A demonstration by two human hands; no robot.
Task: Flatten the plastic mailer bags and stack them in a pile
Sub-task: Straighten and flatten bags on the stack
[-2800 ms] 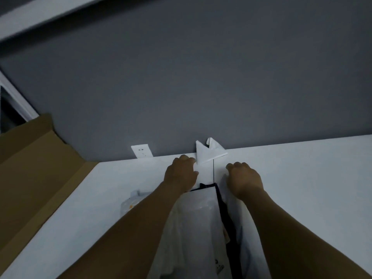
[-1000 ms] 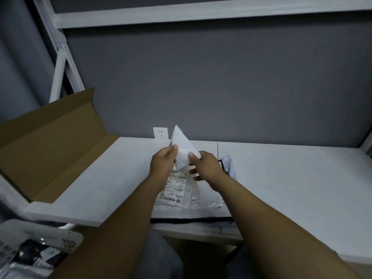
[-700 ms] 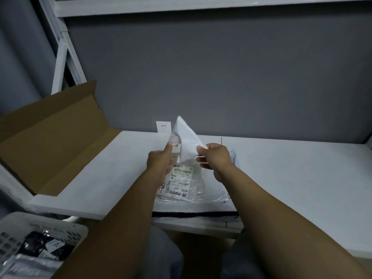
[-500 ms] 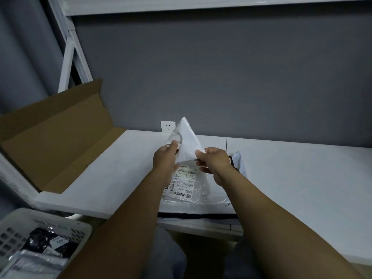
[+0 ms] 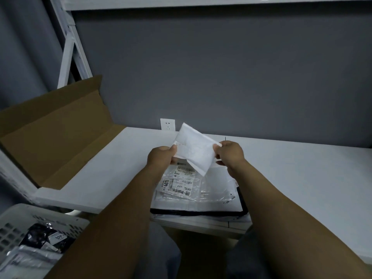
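Now pulling small white mailer point(image 5: 194, 151) taut above pile point(image 5: 201, 190), pinching 2 opposite edges with left hand point(image 5: 161, 157), right hand point(image 5: 231, 155). Next, likely: lowering squarely onto pile, pressing flat.

Matt white mailer point(image 5: 194, 152), glossy pile point(image 5: 201, 190)

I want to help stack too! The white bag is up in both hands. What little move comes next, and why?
Probably lower the white mailer onto the pile and smooth it flat. The left hand and right hand pinch its opposite edges, holding it spread in the air over the pile, so it looks ready to lay down.
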